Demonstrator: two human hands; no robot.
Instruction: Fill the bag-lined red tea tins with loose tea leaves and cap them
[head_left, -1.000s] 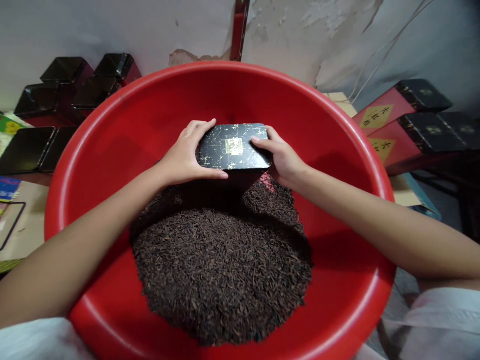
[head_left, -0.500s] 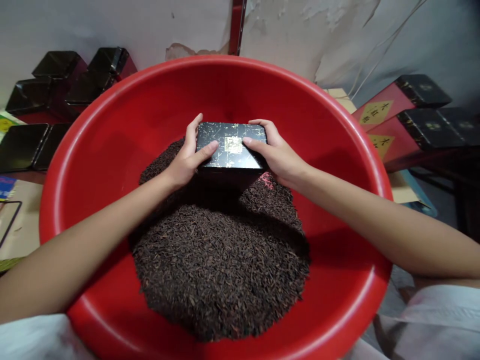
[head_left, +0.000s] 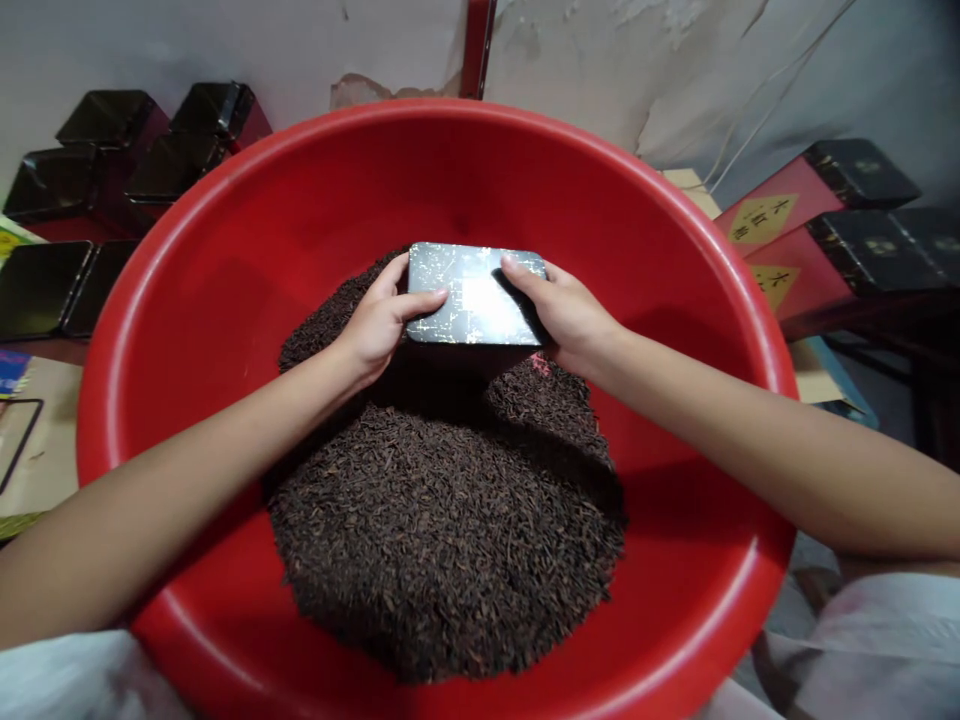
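Observation:
A tea tin [head_left: 465, 310] with a black, gold-flecked lid is held between both my hands over the far part of a heap of dark loose tea leaves [head_left: 442, 530]. My left hand [head_left: 382, 315] grips its left side, thumb lying on the lid. On the right side my right hand [head_left: 566, 305] grips it, its thumb also on top. Glare whitens the middle of the lid. The tin's lower body is in dark shadow. The leaves lie in a large red basin [head_left: 187, 330], and a small pink patch [head_left: 540, 364] shows among them near my right hand.
Several dark-lidded tins [head_left: 45, 285] stand left of the basin. At the right, red tins [head_left: 787, 235] with yellow diamond labels and black lids rest by some cardboard [head_left: 821, 375]. A peeling wall [head_left: 585, 60] rises behind the basin.
The tin has shifted slightly right and its lid tilts more towards me, now catching bright glare. Both hands have moved with it, still gripping.

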